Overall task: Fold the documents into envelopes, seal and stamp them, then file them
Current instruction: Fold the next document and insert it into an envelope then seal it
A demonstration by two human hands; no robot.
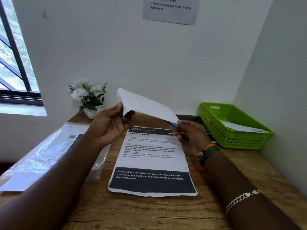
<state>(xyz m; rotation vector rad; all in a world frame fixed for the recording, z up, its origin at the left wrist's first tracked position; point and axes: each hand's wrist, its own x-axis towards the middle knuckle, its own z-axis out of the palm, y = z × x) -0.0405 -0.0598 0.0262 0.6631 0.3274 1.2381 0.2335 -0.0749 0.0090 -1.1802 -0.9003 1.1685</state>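
Both hands hold a white envelope [146, 105] in the air above the desk. My left hand [111, 125] pinches its left end, thumb on top. My right hand [191, 133] pinches its lower right corner, where a blue mark shows. Below the envelope a printed document [152, 163] lies flat on the wooden desk [149, 211], headed "2720" with a dark band near its bottom. A green plastic basket [232, 135] at the right back corner holds a white envelope [240, 127].
A clear plastic pack of envelopes [46, 155] lies at the left of the desk. A small pot of white flowers [88, 97] stands at the back left. An instruction sheet [171, 9] hangs on the wall. A dark object lies behind the document, beside the basket.
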